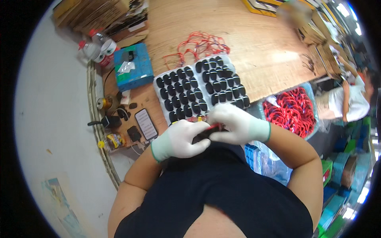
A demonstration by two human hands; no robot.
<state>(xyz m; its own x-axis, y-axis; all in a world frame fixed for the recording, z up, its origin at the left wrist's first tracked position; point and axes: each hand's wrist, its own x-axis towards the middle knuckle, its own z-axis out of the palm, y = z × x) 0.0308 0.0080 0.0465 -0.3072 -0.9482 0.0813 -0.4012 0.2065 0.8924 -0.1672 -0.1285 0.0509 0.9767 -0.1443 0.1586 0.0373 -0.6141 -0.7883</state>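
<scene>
My left hand [184, 139], in a white glove, is closed round a small black part [201, 135] held close to my body. My right hand [233, 123], gloved in white too, pinches the same part at its red end [216, 127]. The fingers of both hands hide most of it, so its exact kind does not show. Just beyond my hands lie two white trays [160, 89] side by side, filled with rows of black oval pieces [183, 98], each with a bright streak on top. Past the trays, red wires [200, 43] lie in a loose tangle.
Right of the trays stands a bin [316, 123] heaped with red wires [291, 111]. On the left are a blue box [134, 68], a phone [146, 124], plastic bottles [104, 43] and a can [104, 104]. Cardboard [93, 16] is stacked far left. A person [351, 99] is at the right.
</scene>
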